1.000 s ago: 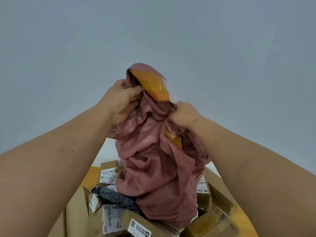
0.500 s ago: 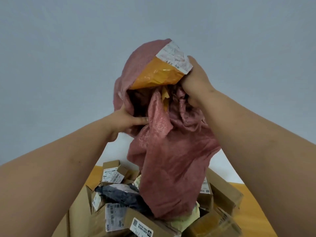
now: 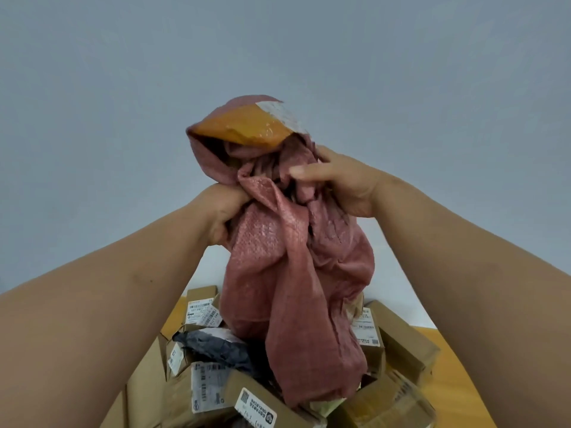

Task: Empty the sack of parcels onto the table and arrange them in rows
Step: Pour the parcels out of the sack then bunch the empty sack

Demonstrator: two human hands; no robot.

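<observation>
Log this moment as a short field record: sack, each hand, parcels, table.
sack: pink woven sack, held up over the pile, bunched
stuck item: orange parcel with a white label, at the raised top end of the sack
left hand: left hand gripping the sack fabric
right hand: right hand gripping the sack fabric, higher than the left
parcels: cardboard boxes and a dark grey bag heaped under the sack, not in rows
table: wooden table, visible at the right edge of the pile
</observation>
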